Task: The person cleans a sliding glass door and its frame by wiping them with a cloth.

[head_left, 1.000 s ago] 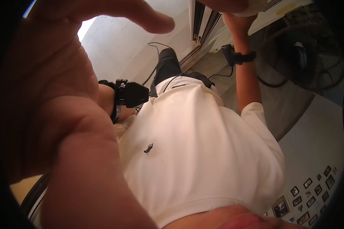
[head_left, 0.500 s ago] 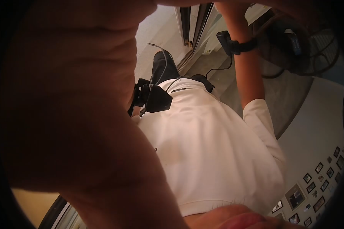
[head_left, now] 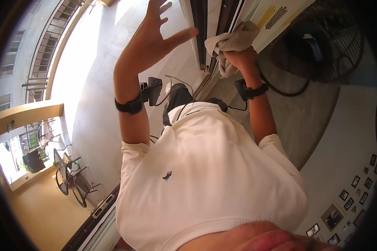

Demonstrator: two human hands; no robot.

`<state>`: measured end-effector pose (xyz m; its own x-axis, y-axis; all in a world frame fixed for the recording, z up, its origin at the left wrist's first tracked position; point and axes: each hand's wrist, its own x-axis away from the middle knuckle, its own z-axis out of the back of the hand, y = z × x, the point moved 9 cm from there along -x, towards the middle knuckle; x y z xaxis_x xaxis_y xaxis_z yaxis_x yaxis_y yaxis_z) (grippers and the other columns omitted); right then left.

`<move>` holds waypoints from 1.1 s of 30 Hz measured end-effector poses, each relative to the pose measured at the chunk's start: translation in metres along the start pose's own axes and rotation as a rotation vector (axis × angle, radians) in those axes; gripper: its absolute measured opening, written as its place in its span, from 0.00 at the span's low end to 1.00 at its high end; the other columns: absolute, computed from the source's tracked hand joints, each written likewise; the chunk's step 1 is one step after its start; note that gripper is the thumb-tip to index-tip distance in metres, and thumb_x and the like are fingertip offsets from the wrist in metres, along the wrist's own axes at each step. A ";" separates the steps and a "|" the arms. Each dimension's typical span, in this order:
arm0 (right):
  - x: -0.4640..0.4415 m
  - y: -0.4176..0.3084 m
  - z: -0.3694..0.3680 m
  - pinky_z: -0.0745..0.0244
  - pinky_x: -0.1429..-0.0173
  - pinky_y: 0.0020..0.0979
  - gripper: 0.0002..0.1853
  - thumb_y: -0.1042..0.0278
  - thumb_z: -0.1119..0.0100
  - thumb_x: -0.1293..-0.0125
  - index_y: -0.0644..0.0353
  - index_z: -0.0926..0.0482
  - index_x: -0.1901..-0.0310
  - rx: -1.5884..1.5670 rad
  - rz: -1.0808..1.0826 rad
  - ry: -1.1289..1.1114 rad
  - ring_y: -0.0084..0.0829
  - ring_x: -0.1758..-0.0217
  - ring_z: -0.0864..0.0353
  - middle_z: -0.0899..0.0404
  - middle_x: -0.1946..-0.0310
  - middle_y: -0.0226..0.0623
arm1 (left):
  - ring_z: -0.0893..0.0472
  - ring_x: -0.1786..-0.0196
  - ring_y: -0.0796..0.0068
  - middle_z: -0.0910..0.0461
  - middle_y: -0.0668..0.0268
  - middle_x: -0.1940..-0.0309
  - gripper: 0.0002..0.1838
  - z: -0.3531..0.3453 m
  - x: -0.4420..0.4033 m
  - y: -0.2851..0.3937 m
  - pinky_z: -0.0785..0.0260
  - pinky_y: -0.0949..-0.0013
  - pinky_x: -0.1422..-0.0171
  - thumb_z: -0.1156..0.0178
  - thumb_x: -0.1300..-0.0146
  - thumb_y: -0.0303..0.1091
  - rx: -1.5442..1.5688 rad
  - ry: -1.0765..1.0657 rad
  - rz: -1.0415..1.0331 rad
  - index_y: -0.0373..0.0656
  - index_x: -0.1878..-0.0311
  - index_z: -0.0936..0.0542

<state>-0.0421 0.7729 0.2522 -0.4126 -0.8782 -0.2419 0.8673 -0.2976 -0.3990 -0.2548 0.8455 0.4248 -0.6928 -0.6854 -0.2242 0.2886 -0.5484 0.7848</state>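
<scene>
Cloth [head_left: 234,41]: small, beige, textured, bunched. Located at the right hand [head_left: 244,57], beside the inner edge of the dark-railed frame [head_left: 200,29], near the leaf-patterned panel [head_left: 276,17]. Contact with either: cannot tell.

Hands: right closed around the gathered cloth, fingers partly hidden in the folds. Left hand [head_left: 151,46] spread, palm apparently bare of any object, thumb out toward the frame; thumb contact with it cannot be told.

Handling (judged): light, limp, unlikely to break. Weave looks grippy rather than slippery; dampness unknown. Will fold and sag rather than hold a shape, so loose ends may catch on the frame edge. Best hold: thick bunched middle, full palm, loose flaps tucked in. For spreading it, pinch two corners, though no corner can be made out with certainty.

Orientation: no rigid axis. The bundle's longer run slants from a raised lobe on the panel side to a drooping tail on the side nearer the wearer's body. A second flap points left, toward the frame. True long side of the unfolded cloth: not determinable.
</scene>
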 end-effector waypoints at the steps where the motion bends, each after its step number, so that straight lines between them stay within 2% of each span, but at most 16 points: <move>1: 0.000 -0.016 0.018 0.19 0.53 0.37 0.26 0.44 0.36 0.42 0.48 0.21 0.45 0.087 0.078 0.053 0.39 0.54 0.15 0.15 0.58 0.35 | 0.44 0.23 0.49 0.50 0.44 0.24 0.56 0.003 -0.005 -0.005 0.40 0.50 0.24 0.28 0.40 0.43 -0.045 0.061 0.077 0.36 0.23 0.58; 5: -0.018 -0.033 0.085 0.19 0.53 0.40 0.22 0.46 0.31 0.46 0.47 0.17 0.53 -0.005 0.072 0.253 0.40 0.57 0.15 0.15 0.58 0.33 | 0.32 0.30 0.45 0.39 0.37 0.31 0.52 0.013 -0.052 -0.057 0.33 0.52 0.30 0.30 0.38 0.42 -0.007 0.275 0.078 0.32 0.24 0.54; 8: -0.030 -0.024 0.063 0.19 0.51 0.40 0.22 0.48 0.31 0.45 0.48 0.17 0.52 0.111 0.034 0.237 0.40 0.54 0.15 0.15 0.57 0.33 | 0.32 0.30 0.46 0.39 0.37 0.31 0.51 0.006 -0.092 -0.094 0.32 0.53 0.30 0.30 0.38 0.41 -0.023 0.244 0.086 0.32 0.24 0.54; 10: -0.033 -0.024 0.065 0.19 0.49 0.39 0.24 0.48 0.29 0.47 0.49 0.18 0.51 0.044 0.040 0.251 0.40 0.53 0.15 0.15 0.56 0.35 | 0.33 0.29 0.48 0.40 0.37 0.30 0.52 -0.006 -0.115 -0.093 0.33 0.54 0.30 0.30 0.38 0.41 -0.023 0.159 -0.220 0.33 0.24 0.55; 12: -0.027 -0.025 0.069 0.19 0.48 0.37 0.26 0.48 0.27 0.49 0.51 0.19 0.50 -0.021 0.034 0.262 0.40 0.51 0.15 0.15 0.55 0.36 | 0.36 0.28 0.48 0.43 0.46 0.26 0.53 -0.028 -0.126 -0.114 0.35 0.51 0.29 0.31 0.38 0.40 0.136 0.084 -0.148 0.40 0.22 0.59; 13: -0.025 -0.022 0.072 0.19 0.48 0.38 0.25 0.49 0.27 0.48 0.50 0.18 0.51 -0.054 -0.006 0.294 0.40 0.52 0.15 0.15 0.55 0.36 | 0.27 0.34 0.43 0.35 0.43 0.32 0.53 -0.035 -0.132 -0.097 0.26 0.46 0.36 0.33 0.38 0.54 0.181 0.017 -0.325 0.47 0.23 0.58; 15: -0.011 -0.024 0.067 0.19 0.48 0.39 0.23 0.50 0.28 0.47 0.50 0.18 0.51 -0.070 -0.058 0.355 0.40 0.52 0.15 0.15 0.55 0.35 | 0.26 0.35 0.46 0.33 0.44 0.34 0.51 -0.032 -0.127 -0.110 0.27 0.49 0.35 0.30 0.40 0.47 0.134 0.004 -0.334 0.42 0.24 0.54; 16: -0.009 -0.021 0.054 0.19 0.48 0.40 0.23 0.49 0.28 0.46 0.50 0.18 0.52 0.007 -0.118 0.300 0.40 0.52 0.15 0.14 0.55 0.35 | 0.26 0.35 0.49 0.31 0.45 0.36 0.50 -0.030 -0.127 -0.117 0.29 0.52 0.33 0.27 0.41 0.40 0.071 0.008 -0.320 0.37 0.26 0.50; 18: 0.000 -0.020 0.029 0.19 0.48 0.40 0.22 0.48 0.29 0.46 0.51 0.17 0.53 0.092 -0.197 0.250 0.41 0.52 0.15 0.14 0.56 0.34 | 0.25 0.36 0.49 0.28 0.45 0.39 0.46 -0.027 -0.127 -0.125 0.28 0.51 0.34 0.27 0.42 0.45 0.059 -0.022 -0.305 0.34 0.30 0.43; 20: 0.028 0.006 -0.039 0.25 0.39 0.37 0.26 0.45 0.32 0.42 0.47 0.20 0.44 -0.031 -0.649 -0.240 0.40 0.41 0.21 0.19 0.45 0.39 | 0.24 0.37 0.49 0.25 0.45 0.42 0.44 -0.028 -0.127 -0.136 0.27 0.52 0.35 0.26 0.43 0.46 -0.014 -0.075 -0.312 0.34 0.33 0.39; 24: 0.063 -0.011 -0.111 0.22 0.44 0.35 0.29 0.39 0.31 0.45 0.50 0.17 0.47 -0.135 -0.623 -0.316 0.40 0.46 0.17 0.16 0.51 0.41 | 0.23 0.39 0.48 0.24 0.44 0.44 0.45 -0.028 -0.124 -0.135 0.27 0.52 0.37 0.24 0.47 0.51 -0.009 -0.112 -0.298 0.34 0.37 0.37; 27: 0.045 -0.057 -0.093 0.24 0.43 0.33 0.30 0.48 0.25 0.47 0.61 0.18 0.48 -0.608 -0.590 -0.152 0.35 0.47 0.17 0.16 0.51 0.42 | 0.21 0.42 0.46 0.24 0.43 0.46 0.45 -0.032 -0.126 -0.140 0.26 0.52 0.41 0.23 0.49 0.49 -0.006 -0.086 -0.369 0.33 0.37 0.37; 28: 0.034 -0.068 -0.078 0.24 0.43 0.33 0.30 0.48 0.25 0.47 0.61 0.18 0.48 -0.604 -0.599 -0.150 0.35 0.47 0.17 0.16 0.51 0.42 | 0.21 0.43 0.45 0.24 0.43 0.46 0.45 -0.028 -0.123 -0.135 0.26 0.52 0.42 0.23 0.49 0.48 0.001 -0.074 -0.402 0.33 0.37 0.38; 30: -0.002 -0.100 -0.022 0.24 0.47 0.35 0.20 0.58 0.27 0.41 0.64 0.19 0.53 -0.353 -0.228 0.234 0.37 0.52 0.18 0.18 0.56 0.43 | 0.21 0.43 0.45 0.24 0.42 0.46 0.45 -0.025 -0.120 -0.134 0.26 0.53 0.43 0.24 0.49 0.46 0.003 -0.070 -0.397 0.32 0.37 0.37; 31: -0.009 -0.105 -0.023 0.24 0.47 0.35 0.20 0.58 0.27 0.41 0.64 0.19 0.53 -0.349 -0.231 0.241 0.37 0.52 0.18 0.18 0.56 0.43 | 0.21 0.43 0.46 0.24 0.42 0.45 0.45 -0.026 -0.119 -0.136 0.26 0.53 0.43 0.24 0.49 0.47 0.008 -0.097 -0.377 0.32 0.37 0.37; 33: -0.013 -0.125 0.004 0.26 0.48 0.40 0.20 0.61 0.31 0.39 0.63 0.21 0.50 0.051 -0.168 0.584 0.37 0.52 0.19 0.19 0.54 0.39 | 0.22 0.41 0.46 0.26 0.40 0.42 0.43 -0.028 -0.117 -0.141 0.28 0.52 0.39 0.28 0.44 0.48 0.037 -0.155 -0.374 0.31 0.35 0.38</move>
<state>-0.1442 0.8200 0.3087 -0.6171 -0.4712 -0.6302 0.7833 -0.4445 -0.4347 -0.1958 0.9894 0.3243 -0.8378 -0.3596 -0.4108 -0.0247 -0.7267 0.6865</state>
